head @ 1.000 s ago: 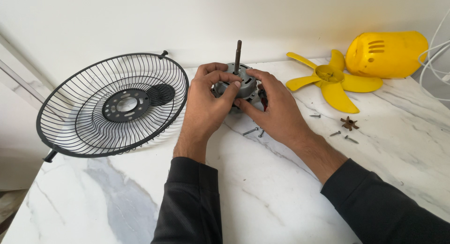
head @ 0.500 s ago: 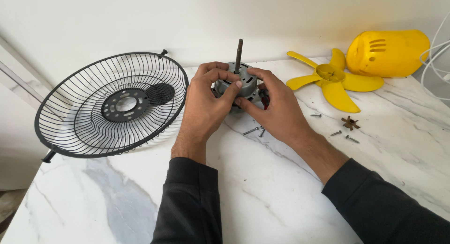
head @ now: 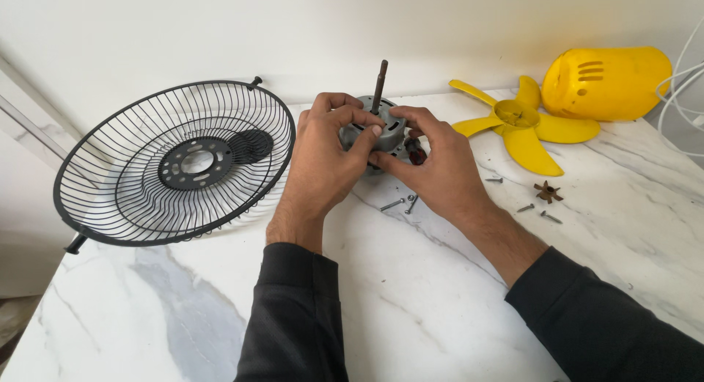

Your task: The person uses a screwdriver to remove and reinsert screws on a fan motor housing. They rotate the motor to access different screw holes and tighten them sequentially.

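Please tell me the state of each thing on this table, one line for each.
Fan motor: upright, shaft pointing up, gripped by both hands.
Left hand: closed on the motor.
Right hand: closed on the motor.
Wire guard: detached, tilted against the wall.
Yellow blade: detached, lying flat.
Yellow housing: detached, on its side.
Screws: loose on the table.

Bright, even light; soft shadows; sharp focus, perhaps slight edge distortion.
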